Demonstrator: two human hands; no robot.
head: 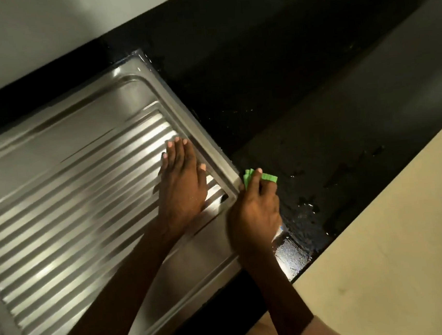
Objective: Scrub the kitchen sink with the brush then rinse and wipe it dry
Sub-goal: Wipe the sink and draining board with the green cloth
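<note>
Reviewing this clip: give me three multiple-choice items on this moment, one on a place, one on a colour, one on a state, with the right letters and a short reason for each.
1. Where does the left hand rest?
A. on the ribbed drainboard
B. on the dark countertop
C. on the white wall

2. What colour is the cloth that the right hand holds?
A. blue
B. green
C. white

3. How does the countertop beside the sink's right edge look?
A. covered with a towel
B. stacked with dishes
C. wet, with patches of water

Answers:
1 A, the fingers lie flat on the steel ridges.
2 B, bright green shows past the curled fingers.
3 C, glistening patches of water lie on the dark surface near the right hand.
</note>
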